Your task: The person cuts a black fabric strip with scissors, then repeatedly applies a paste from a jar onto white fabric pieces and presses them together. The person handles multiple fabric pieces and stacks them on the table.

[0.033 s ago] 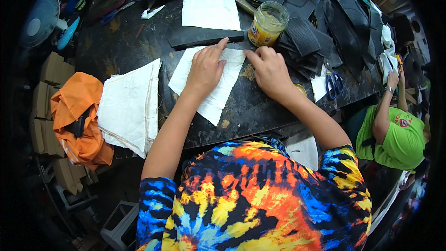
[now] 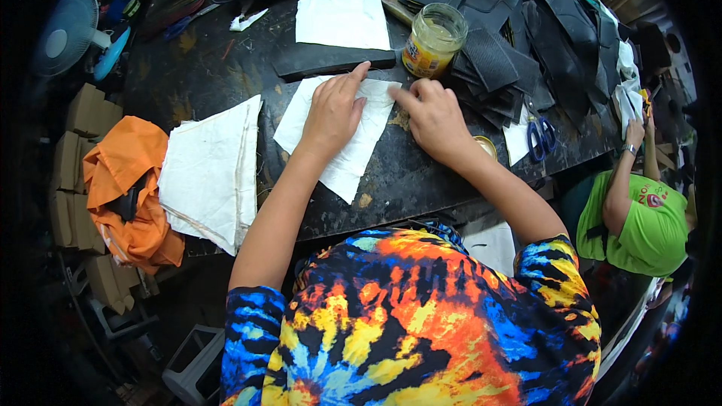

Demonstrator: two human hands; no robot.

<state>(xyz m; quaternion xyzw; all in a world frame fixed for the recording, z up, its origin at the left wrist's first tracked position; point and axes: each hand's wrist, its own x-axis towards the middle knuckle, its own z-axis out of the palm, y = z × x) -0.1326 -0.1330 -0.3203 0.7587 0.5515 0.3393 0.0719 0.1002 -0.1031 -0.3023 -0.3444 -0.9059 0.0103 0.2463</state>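
On the dark worktable a white piece of cloth (image 2: 350, 173) lies flat in front of me. My left hand (image 2: 333, 109) rests palm-down over its middle and upper part, fingers stretched out. My right hand (image 2: 436, 116) is by the cloth's upper right edge, index finger extended toward it and the other fingers bent. That fingertip is slightly blurred; whether it touches the cloth is unclear. A dark flat block (image 2: 331, 62) lies just beyond the cloth, with another white cloth piece (image 2: 342, 11) on it. Beyond my right hand stands an open glass jar (image 2: 435, 39) with a yellow label.
White cloth pieces (image 2: 209, 169) are stacked at left beside orange fabric (image 2: 124, 173). Black sheet pieces (image 2: 492, 60) pile at right, near blue-handled scissors (image 2: 540, 139). A round lid (image 2: 486, 146) lies beside my right forearm. A person in green (image 2: 632, 218) works at far right.
My right index finger has shifted a little along the cloth's edge, and more of the round lid shows. My left hand stays in place. Another person's hand shows more clearly at the upper left.
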